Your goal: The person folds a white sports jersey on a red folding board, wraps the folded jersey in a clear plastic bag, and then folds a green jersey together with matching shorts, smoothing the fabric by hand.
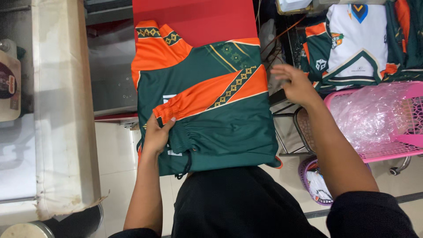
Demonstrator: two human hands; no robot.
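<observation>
Nearest the camera: person's black-clothed lap and two bare forearms, reaching away.
Left hand: clamped on the orange waistband edge of the green shorts, thumb on top, fingers beneath.
Green shorts: folded, laid on top of the jersey, with an orange diagonal band and a patterned stripe; a dark drawstring hangs at the near edge.
Jersey: green and orange, spread flat beneath the shorts; its orange sleeve points to the far left.
Right hand: open, fingers spread, holding nothing, just beside the right edge of the shorts.
Red board: under the jersey, extending far.
Right, near: pink basket lined with clear plastic; a purple basket lower, on the floor.
Right, far: white, green and orange jerseys in a pile.
Left: pale bench with a worn edge.
</observation>
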